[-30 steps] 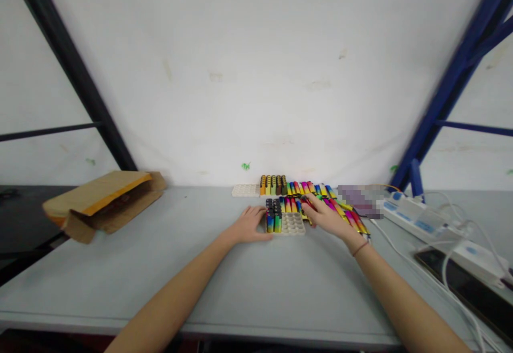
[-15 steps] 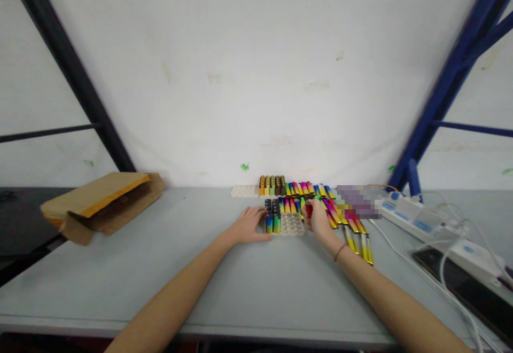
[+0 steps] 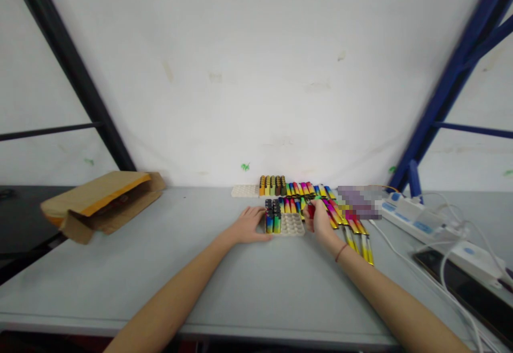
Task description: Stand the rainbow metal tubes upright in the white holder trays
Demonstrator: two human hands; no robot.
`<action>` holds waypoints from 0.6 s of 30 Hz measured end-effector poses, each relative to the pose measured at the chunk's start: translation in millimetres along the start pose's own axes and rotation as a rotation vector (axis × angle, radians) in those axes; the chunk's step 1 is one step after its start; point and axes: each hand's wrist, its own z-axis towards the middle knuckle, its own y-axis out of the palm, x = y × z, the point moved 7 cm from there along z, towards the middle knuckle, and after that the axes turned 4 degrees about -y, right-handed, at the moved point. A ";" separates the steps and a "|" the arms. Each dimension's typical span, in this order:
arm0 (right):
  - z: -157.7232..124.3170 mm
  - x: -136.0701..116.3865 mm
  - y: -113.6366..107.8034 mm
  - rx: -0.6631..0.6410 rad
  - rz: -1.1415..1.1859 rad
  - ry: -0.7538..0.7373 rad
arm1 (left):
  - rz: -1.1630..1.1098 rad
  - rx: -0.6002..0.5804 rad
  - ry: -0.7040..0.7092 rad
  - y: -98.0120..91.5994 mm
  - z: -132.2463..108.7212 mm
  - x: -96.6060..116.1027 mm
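Observation:
A small white tray (image 3: 292, 227) with round sockets lies mid-table, with several rainbow-coloured lighters (image 3: 273, 217) standing in its left part. My left hand (image 3: 249, 225) rests flat and open against the tray's left edge. At the tray's right edge my right hand (image 3: 318, 218) is closed around a red lighter (image 3: 310, 210). A row of loose colourful lighters (image 3: 348, 220) lies on the table to the right of that hand. Behind stands a second white tray (image 3: 245, 190) with more lighters (image 3: 273, 184) in it.
An open brown cardboard box (image 3: 102, 202) lies on its side at the table's left. At the right are white power strips (image 3: 417, 217) with cables and a dark phone (image 3: 468, 288). A blue frame post (image 3: 449, 88) and a black one (image 3: 72, 70) lean against the white wall.
My right hand left the loose row of lighters, closed on a red one and came left to the tray's right edge. My left hand has stayed put.

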 end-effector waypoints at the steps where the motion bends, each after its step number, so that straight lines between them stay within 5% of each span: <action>1: -0.5 -0.1 0.6 -0.008 0.008 0.006 | -0.002 0.002 0.002 -0.2 0.0 0.1; 9: -2.2 3.6 -4.2 0.073 0.010 0.042 | -0.027 0.021 0.020 0.2 0.1 -0.1; 18: 2.4 1.7 -1.6 -0.011 -0.056 -0.021 | -0.029 0.012 0.013 1.2 0.1 -1.0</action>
